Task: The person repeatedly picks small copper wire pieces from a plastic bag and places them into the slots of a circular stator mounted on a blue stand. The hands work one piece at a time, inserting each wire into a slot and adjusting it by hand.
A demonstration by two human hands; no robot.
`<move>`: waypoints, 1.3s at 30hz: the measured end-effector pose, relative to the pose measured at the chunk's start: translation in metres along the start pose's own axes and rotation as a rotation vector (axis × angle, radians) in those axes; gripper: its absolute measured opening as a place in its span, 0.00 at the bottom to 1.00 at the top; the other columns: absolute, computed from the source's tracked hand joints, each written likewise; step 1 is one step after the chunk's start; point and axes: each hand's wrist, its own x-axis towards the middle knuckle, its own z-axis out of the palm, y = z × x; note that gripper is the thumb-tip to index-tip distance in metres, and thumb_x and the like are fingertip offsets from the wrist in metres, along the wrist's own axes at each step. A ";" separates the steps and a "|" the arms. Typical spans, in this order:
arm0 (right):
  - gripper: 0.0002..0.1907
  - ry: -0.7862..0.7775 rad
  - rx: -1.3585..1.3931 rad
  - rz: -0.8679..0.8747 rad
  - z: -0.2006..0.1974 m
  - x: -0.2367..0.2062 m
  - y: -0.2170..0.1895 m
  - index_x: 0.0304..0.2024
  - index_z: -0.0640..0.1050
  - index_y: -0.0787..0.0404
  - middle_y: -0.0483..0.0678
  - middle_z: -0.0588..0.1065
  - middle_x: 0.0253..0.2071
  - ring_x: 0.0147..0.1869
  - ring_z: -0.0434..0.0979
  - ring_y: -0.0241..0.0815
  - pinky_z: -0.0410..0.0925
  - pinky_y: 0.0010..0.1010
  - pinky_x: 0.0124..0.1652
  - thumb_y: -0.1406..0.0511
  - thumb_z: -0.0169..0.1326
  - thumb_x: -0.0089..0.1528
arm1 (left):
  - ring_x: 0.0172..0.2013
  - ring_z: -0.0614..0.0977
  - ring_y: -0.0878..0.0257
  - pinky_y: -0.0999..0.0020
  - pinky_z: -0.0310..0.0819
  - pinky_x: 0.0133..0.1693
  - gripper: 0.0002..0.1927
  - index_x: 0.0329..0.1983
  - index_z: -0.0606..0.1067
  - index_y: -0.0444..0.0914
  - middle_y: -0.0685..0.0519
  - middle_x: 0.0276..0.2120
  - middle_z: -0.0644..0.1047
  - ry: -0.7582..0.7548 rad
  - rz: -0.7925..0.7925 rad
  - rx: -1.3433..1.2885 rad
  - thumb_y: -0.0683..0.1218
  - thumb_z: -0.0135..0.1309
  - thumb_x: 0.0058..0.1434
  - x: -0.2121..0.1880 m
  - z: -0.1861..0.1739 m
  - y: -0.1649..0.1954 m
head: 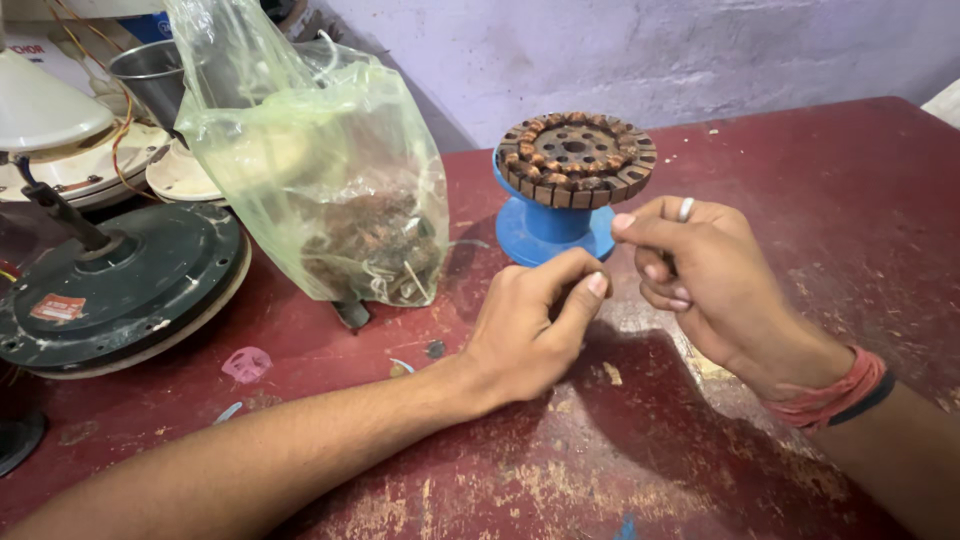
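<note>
Fingers of both hands are pinched shut: our left hand [530, 325] presses thumb to forefinger, and our right hand [700, 270] does the same just beside it. Whatever sits between them, perhaps fine wire, is too thin to tell. The wound stator core [577, 158] rests on a blue spool stand [545, 235] on the red table [800, 180], just beyond our fingertips, not touching them. Copper shows in its slots, so we judge the winding largely in place; any finishing is undone. A plastic bag of scrap wire [340, 190] and a dark motor housing [120, 285] stand to the left.
</note>
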 end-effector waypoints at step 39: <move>0.07 0.185 -0.098 0.137 0.026 -0.002 0.010 0.31 0.77 0.63 0.43 0.71 0.25 0.24 0.63 0.29 0.56 0.23 0.21 0.68 0.54 0.64 | 0.27 0.76 0.59 0.62 0.72 0.32 0.17 0.33 0.69 0.33 0.47 0.26 0.74 0.184 -0.183 -0.135 0.50 0.44 0.74 0.011 -0.006 -0.008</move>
